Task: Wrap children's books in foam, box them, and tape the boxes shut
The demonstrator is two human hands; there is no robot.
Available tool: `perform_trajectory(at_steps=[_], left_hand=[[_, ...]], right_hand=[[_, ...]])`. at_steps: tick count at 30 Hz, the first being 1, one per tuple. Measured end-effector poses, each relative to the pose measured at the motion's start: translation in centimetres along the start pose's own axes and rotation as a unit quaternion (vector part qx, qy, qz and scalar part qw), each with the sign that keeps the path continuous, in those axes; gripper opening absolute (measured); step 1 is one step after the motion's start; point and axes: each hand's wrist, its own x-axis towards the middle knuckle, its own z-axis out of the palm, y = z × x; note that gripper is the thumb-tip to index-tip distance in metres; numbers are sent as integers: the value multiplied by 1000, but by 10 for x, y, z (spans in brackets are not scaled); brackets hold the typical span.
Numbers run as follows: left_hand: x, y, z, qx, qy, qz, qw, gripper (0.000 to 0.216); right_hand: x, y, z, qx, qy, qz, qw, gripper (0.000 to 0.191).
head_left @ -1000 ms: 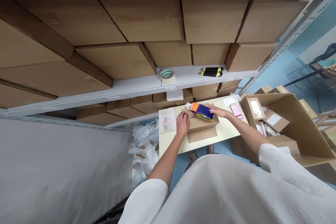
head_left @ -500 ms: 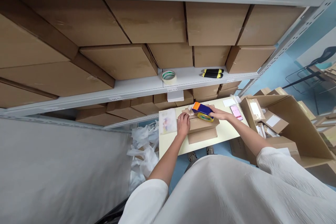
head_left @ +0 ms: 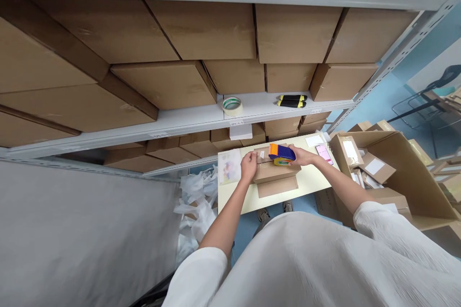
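Brown cardboard makes up the box (head_left: 273,171) on the pale yellow worktop (head_left: 234,197), with the blue-and-orange tape dispenser (head_left: 281,152) against its top. The right hand (head_left: 300,156) has its fingers clamped on the dispenser; the left hand (head_left: 248,165) is at the box's left end with its fingers bent, and whether they pinch anything cannot be told.

Around them, a printed sheet (head_left: 229,168) lies left of the box, while a phone (head_left: 324,154) and a white paper (head_left: 313,140) lie to the right, the phone just beyond the right forearm. A large carton (head_left: 419,177) of parcels stands close by the worktop's right end, and white plastic bags (head_left: 198,208) are heaped past its left edge. Above the far side runs a grey shelf (head_left: 194,117) carrying stacked cartons (head_left: 230,76), a tape roll (head_left: 232,105) and two black-and-yellow tools (head_left: 292,100).

The dispenser and right hand cover part of the box top, and the left hand hides its left corner. Shelf labels are too small to read, the phone's screen is unclear, and a chair (head_left: 446,76) is cut off at the right edge.
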Motion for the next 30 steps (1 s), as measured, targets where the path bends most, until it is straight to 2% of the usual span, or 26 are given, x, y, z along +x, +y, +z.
perform_trajectory(at_steps=[3,5,7,14,21,30], left_hand=[[1,16,-1,-74,-61,-76,993,45],[2,22,0,-100,-98,-93,986,41],[4,25,1,-127,-102,-92,982,38],[12,21,-2,-162,-19,-81,983,33],[6,11,-3,-158,28,-101,982,31],[-2,6,-9,-145,83,-90,982,24]], right_hand=[[-1,0,0,4,-2,-5,1000,77],[0,-1,0,0,-2,-6,1000,76],[0,-2,0,-13,-6,-4,1000,73],[12,-16,-4,-92,-16,-9,996,69],[26,-39,-1,-228,-41,-20,973,44],[29,-47,-7,-236,-58,28,970,49]])
